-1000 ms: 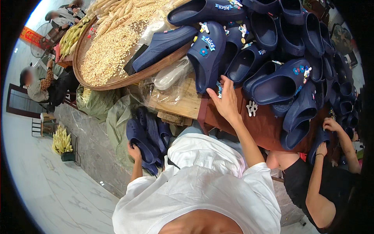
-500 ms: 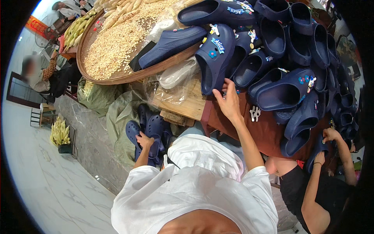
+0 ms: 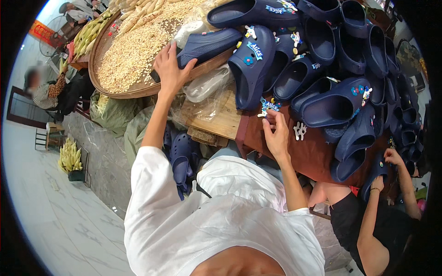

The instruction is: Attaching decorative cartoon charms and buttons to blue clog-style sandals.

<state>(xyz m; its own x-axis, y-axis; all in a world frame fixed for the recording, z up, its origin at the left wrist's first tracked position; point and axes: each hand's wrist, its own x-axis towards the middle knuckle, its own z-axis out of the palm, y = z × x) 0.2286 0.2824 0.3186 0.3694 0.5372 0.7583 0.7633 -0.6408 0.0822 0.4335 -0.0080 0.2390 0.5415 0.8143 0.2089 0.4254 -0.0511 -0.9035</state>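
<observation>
My left hand (image 3: 170, 69) lies over the near end of a navy clog (image 3: 209, 46) on the rim of a woven tray, its fingers spread and its thumb apart. The hand covers that end and most of a small black object beneath. My right hand (image 3: 277, 133) pinches a small cluster of shoe charms (image 3: 270, 106) with a blue banner and a white figure. Just beyond stands a navy clog (image 3: 252, 64) with similar charms fitted. A loose white charm (image 3: 299, 131) lies on the brown cloth to its right. Beneath my left arm are undecorated navy clogs (image 3: 183, 149).
The round woven tray (image 3: 126, 95) holds corn kernels and cobs. Many navy clogs (image 3: 322, 41) are heaped on the right over brown cloth (image 3: 271, 147). At the right edge, another person's hands (image 3: 384, 170) work on a clog. Clear plastic wrapping (image 3: 202, 99) lies on the wooden tabletop.
My left hand has left the low clogs and risen to the one on the tray. My right hand has drawn back slightly from the standing clog, and the charm cluster now shows in its fingertips.
</observation>
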